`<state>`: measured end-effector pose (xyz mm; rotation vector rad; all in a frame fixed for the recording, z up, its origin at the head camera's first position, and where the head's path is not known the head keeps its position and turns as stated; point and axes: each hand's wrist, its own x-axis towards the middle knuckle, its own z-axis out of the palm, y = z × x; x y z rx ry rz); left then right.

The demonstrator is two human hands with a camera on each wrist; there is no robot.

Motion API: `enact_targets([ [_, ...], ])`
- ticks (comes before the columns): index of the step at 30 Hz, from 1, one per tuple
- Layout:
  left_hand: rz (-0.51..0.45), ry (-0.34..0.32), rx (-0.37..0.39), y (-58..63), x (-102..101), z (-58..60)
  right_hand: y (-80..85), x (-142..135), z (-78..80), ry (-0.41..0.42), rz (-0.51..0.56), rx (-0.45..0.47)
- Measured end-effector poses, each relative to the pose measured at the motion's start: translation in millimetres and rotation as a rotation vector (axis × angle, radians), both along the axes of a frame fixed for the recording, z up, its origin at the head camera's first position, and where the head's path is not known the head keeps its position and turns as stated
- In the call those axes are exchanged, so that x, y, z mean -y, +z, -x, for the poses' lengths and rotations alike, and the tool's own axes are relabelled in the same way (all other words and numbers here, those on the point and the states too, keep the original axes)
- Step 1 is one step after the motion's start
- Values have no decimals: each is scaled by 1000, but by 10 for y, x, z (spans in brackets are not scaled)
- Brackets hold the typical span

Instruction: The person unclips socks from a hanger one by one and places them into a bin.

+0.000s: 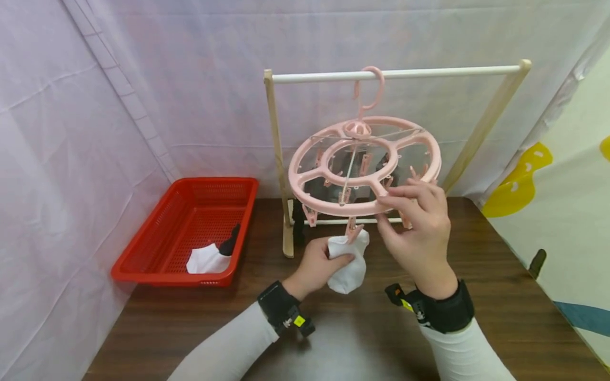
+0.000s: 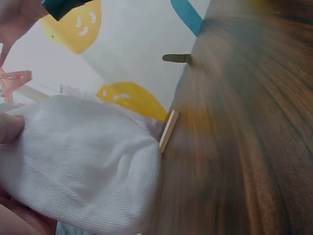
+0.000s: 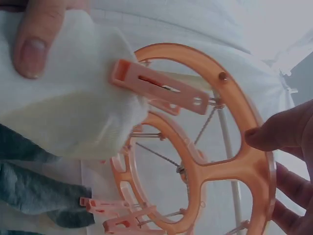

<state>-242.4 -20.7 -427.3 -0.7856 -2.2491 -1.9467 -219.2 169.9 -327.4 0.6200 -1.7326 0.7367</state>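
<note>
My left hand (image 1: 316, 269) pinches a white sock (image 1: 347, 270), thumb on its front. A pink clothespin (image 3: 159, 85) hanging from the round drying hanger (image 1: 305, 198) has its jaws over the sock's upper edge. My right hand (image 1: 419, 233) grips the hanger's front right rim; in the right wrist view its thumb (image 3: 279, 129) lies on one face of the rim and the fingers lie beyond the outer edge. Dark grey socks (image 3: 41, 191) hang from other clothespins (image 3: 105, 204). The left wrist view shows the white sock filling much of the frame.
The hanger's hook (image 1: 379, 90) loops over the white bar (image 1: 448, 72) of a wooden-legged rack (image 1: 274, 132). At the left, a red basket (image 1: 143, 241) holds a white item (image 1: 207, 260) and a black one (image 1: 231, 242). Cloth walls (image 1: 200, 95) surround the brown table (image 1: 476, 254).
</note>
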Motion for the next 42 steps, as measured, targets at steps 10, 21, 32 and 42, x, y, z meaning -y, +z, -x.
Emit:
enact_targets([
  [10,55,4,37,-53,3,0,30,9,-27,6,-48,57],
  [21,63,13,44,-181,4,83,41,41,-19,-87,-45,46],
  [32,107,-28,98,-404,-15,253,59,-12,-181,102,-298,161],
  [42,178,-18,72,-704,20,460,1,7,-188,127,-588,628],
])
